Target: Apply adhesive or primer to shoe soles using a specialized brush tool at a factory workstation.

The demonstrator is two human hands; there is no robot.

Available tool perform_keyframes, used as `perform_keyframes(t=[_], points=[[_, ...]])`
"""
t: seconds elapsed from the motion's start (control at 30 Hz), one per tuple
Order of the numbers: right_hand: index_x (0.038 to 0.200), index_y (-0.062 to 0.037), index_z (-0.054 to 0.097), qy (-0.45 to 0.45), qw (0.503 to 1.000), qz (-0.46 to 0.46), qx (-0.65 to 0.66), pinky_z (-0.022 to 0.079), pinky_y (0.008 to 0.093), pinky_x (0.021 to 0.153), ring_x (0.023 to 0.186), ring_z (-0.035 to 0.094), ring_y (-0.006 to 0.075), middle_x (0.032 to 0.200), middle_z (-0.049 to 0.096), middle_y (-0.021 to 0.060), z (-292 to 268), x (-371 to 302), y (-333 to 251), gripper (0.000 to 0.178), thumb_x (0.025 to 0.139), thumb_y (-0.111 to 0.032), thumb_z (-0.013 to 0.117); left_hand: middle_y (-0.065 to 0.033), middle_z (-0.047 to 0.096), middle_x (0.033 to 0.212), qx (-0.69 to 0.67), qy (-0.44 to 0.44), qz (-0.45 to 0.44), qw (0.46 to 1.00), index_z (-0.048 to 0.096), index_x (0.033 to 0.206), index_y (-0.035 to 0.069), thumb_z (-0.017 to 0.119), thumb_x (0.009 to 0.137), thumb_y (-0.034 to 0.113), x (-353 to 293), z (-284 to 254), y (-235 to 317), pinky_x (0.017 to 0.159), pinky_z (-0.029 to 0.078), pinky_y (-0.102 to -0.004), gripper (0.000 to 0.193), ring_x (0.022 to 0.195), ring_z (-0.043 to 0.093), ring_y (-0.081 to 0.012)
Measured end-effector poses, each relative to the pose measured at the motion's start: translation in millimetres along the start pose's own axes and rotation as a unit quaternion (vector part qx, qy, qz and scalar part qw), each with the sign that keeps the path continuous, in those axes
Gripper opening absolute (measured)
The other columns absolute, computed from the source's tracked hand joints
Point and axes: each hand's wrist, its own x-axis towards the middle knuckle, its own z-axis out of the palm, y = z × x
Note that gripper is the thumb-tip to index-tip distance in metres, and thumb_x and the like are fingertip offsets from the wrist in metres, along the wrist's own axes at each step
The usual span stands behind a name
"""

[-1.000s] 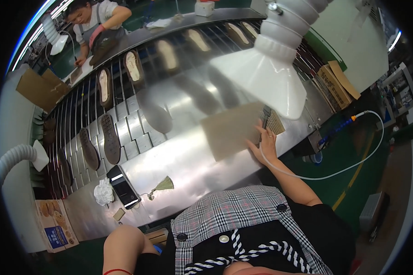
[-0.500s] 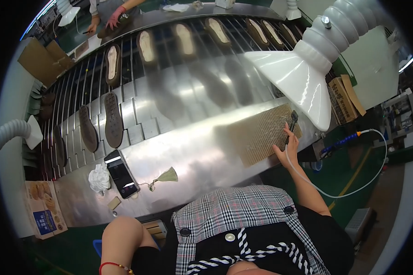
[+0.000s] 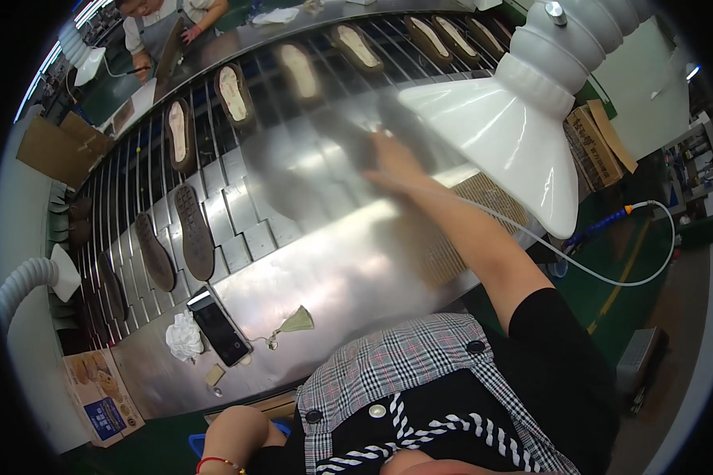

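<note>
Stretched over the metal table, my right hand (image 3: pixel 396 162) is closed on a black brush fed by a thin white hose (image 3: pixel 483 207). The brush itself is lost in blur, but the hose runs up to the hand. By the fingers lies a dark shoe sole (image 3: pixel 345 134), smeared in the picture; whether the brush touches it I cannot tell. A ribbed brown board (image 3: pixel 487 198) lies partly under my right forearm. My left arm (image 3: pixel 242 431), with a red bracelet, bends at the lower edge; its hand is out of the picture.
Brown shoe soles, several with pale insides like this one (image 3: pixel 234 93), lie on a slatted conveyor (image 3: pixel 154 150). A white suction hood (image 3: pixel 507 134) hangs at right. A phone (image 3: pixel 219 326), crumpled tissue (image 3: pixel 184 336) and green tassel (image 3: pixel 297 320) lie near left. A co-worker (image 3: pixel 162 36) stands across.
My right hand has moved from the ribbed board forward and left to the dark sole, drawing the hose along. The view has shifted. The far co-worker now holds a dark piece upright.
</note>
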Motion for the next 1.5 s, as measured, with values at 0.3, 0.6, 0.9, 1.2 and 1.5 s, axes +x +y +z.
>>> perform_keyframes(t=[0.3,0.6,0.9,1.2,1.5], points=[[0.138,0.0001,0.031,0.020,0.998,0.056,0.031,0.042,0.0483,0.100,0.115,0.052,0.0455,0.126,0.052,0.0288,6,12,-8,0.087,0.070,-0.025,0.079,-0.0193,0.069,0.092,-0.379,-0.134,-0.414,0.817,0.071,0.094,-0.006,0.071,0.085,0.014,-99,-8,-63,0.060,0.050,-0.0333,0.022,0.080,0.067,-0.0243],[0.139,-0.0036,0.027,0.076,0.935,-0.097,0.334,0.034,0.0444,0.111,0.136,0.037,0.0416,0.155,0.022,0.0281,-45,-142,-130,0.093,0.069,-0.023,0.086,-0.0102,0.047,0.145,-0.381,0.304,-0.643,0.591,0.029,0.152,0.012,0.023,0.106,0.045,-215,85,-127,0.108,0.038,-0.0458,0.057,0.130,0.048,-0.0288],[0.123,-0.0012,0.060,0.029,0.910,-0.356,0.209,0.050,0.0382,0.083,0.094,0.065,0.0274,0.111,0.066,0.0166,-153,-176,-153,0.039,0.086,-0.007,0.068,-0.0094,0.030,0.155,-0.546,0.287,-0.511,0.599,0.021,0.153,0.010,0.025,0.106,0.035,-215,69,-109,0.099,0.052,-0.0521,0.054,0.125,0.051,-0.0322],[0.113,0.0043,0.066,0.086,0.869,-0.300,0.383,0.053,0.0295,0.056,0.062,0.066,0.0242,0.079,0.069,0.0128,-134,-183,-191,0.033,0.081,-0.003,0.069,-0.0066,0.022,0.159,-0.315,0.251,-0.473,0.784,0.018,0.155,0.018,0.034,0.104,0.037,-158,60,-77,0.093,0.056,-0.0521,0.056,0.127,0.050,-0.0337],[0.109,0.0082,0.065,0.078,0.832,-0.393,0.385,0.053,0.0295,0.054,0.062,0.066,0.0233,0.079,0.068,0.0142,-132,-188,-208,0.034,0.077,-0.001,0.070,-0.0085,0.024,0.159,-0.053,0.122,-0.461,0.878,0.016,0.155,0.018,0.040,0.102,0.043,-152,36,-73,0.100,0.049,-0.0520,0.063,0.132,0.045,-0.0316]])
